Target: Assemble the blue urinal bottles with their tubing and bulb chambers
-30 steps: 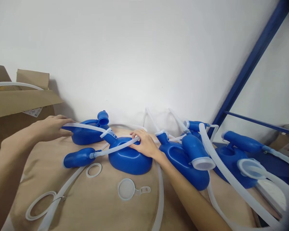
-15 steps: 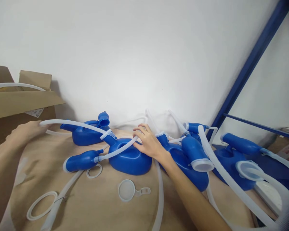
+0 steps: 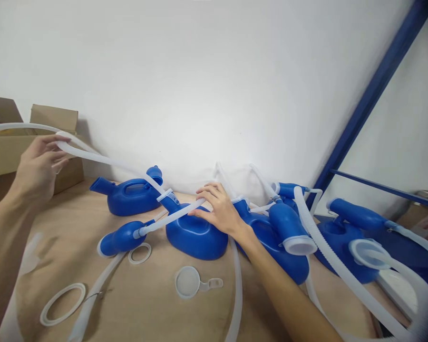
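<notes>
My left hand (image 3: 41, 164) is raised at the left, its fingers closed on a white hose (image 3: 103, 159). That hose slopes down to the neck of a blue plastic bottle (image 3: 196, 235) with a moulded handle. My right hand (image 3: 219, 209) is over this bottle, fingers curled around another stretch of white tube (image 3: 176, 214). The tube leads to a blue cup-shaped receptacle (image 3: 119, 239) lying on its side. Behind them, a second blue bottle (image 3: 131, 202) stands with its spout open and its blue cap hanging beside the handle.
A white lid with a strap (image 3: 188, 282) and white rings (image 3: 62, 304) lie on the brown tabletop (image 3: 146, 308). More blue bottles (image 3: 281, 251) with hoses crowd the right. Open cardboard boxes (image 3: 7, 156) stand at left, and a blue metal frame (image 3: 371, 95) slants at right.
My left hand has risen, lifting the hose off its lower path. The middle bottle has shifted slightly right and the receptacle has turned a little. My right hand has hardly moved.
</notes>
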Available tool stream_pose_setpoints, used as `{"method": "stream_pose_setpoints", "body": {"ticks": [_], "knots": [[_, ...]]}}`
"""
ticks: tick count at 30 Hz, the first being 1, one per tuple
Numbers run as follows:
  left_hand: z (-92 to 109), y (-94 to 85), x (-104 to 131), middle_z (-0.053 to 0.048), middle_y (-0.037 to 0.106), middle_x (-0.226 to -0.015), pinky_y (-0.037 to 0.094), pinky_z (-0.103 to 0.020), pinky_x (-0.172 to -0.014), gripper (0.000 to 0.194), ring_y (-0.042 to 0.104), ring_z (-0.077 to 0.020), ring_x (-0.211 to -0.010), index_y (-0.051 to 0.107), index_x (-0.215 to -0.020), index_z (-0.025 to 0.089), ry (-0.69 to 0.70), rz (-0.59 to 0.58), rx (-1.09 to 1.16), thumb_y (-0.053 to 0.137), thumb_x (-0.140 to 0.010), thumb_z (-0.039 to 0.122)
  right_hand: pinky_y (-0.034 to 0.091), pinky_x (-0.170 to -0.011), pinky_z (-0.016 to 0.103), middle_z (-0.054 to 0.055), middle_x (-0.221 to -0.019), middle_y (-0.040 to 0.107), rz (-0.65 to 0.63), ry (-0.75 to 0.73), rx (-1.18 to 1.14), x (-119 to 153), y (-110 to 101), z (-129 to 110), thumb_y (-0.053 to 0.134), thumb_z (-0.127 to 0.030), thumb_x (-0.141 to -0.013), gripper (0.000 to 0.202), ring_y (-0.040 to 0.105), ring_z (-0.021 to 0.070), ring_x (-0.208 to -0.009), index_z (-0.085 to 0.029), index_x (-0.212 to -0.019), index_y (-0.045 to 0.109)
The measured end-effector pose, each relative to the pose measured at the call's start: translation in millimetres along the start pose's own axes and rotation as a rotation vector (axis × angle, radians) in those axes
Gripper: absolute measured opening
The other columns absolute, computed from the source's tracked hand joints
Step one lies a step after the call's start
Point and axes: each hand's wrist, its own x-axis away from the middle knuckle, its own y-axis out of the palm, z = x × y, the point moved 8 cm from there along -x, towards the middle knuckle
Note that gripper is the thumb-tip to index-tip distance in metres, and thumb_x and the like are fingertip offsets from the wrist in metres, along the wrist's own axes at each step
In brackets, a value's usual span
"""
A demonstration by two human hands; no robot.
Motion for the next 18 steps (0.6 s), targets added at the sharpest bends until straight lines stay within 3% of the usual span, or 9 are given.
{"method": "stream_pose_setpoints", "body": {"ticks": [2,5,8,12,16,18], "knots": [[14.6,11.8,7.2,-0.004,0.073,-0.120,0.053,-0.039,-0.099,0.023,0.062,-0.0268,-0.125,0.065,-0.093,0.022,-0.034,-0.027,0.196,0.064,-0.070,0.026,0.053,-0.105,0.049,0.010,-0.114,0.073,0.004,-0.052,0.026,0.7,-1.9,-3.4,0.081,-0.046,-0.085,0.031,0.054,0.0318,-0.122,-0.020,-0.100,0.072],[22.1,29.8,15.6,-0.004,0.075,-0.116,0.050,-0.046,-0.102,0.017,0.060,-0.0326,-0.129,0.065,-0.083,0.023,-0.078,-0.125,0.180,0.066,-0.071,0.035,0.051,-0.107,0.050,0.010,-0.117,0.073,0.026,-0.119,0.101,2.0,-6.6,-7.7,0.079,-0.045,-0.087,0.029,0.052,0.0327,-0.127,-0.021,-0.102,0.072],[1.3,47.7,24.8,-0.005,0.075,-0.115,0.051,-0.049,-0.097,0.027,0.061,-0.0353,-0.129,0.064,-0.091,0.027,-0.239,-0.286,-0.065,0.072,-0.073,0.045,0.049,-0.109,0.051,0.010,-0.118,0.073,0.069,-0.185,0.169,1.4,-15.5,-15.2,0.078,-0.043,-0.089,0.028,0.052,0.0329,-0.126,-0.021,-0.105,0.073],[-33.2,56.4,39.6,-0.013,0.073,-0.111,0.057,-0.047,-0.086,0.050,0.067,-0.0373,-0.119,0.057,-0.109,0.024,-0.462,-0.434,-0.259,0.068,-0.080,0.064,0.049,-0.109,0.050,0.008,-0.115,0.074,0.121,-0.161,0.178,-4.8,-33.5,-24.5,0.076,-0.040,-0.092,0.020,0.053,0.0318,-0.127,-0.024,-0.105,0.073],[-54.7,58.9,45.0,-0.017,0.069,-0.128,0.059,-0.041,-0.085,0.076,0.067,-0.0350,-0.118,0.046,-0.138,0.019,-0.438,-0.584,-0.348,0.062,-0.086,0.072,0.048,-0.107,0.052,0.007,-0.113,0.073,0.279,-0.002,0.113,-9.6,-60.2,-25.6,0.078,-0.035,-0.090,0.014,0.054,0.0317,-0.125,-0.028,-0.101,0.073],[-68.3,56.1,40.9,-0.016,0.071,-0.126,0.058,-0.043,-0.083,0.083,0.069,-0.0374,-0.116,0.047,-0.143,0.016,-0.385,-0.614,-0.460,0.058,-0.086,0.076,0.050,-0.103,0.052,0.006,-0.105,0.074,0.391,0.084,0.101,-8.3,-73.3,-22.7,0.079,-0.034,-0.089,0.013,0.058,0.0309,-0.117,-0.027,-0.097,0.072]]}}
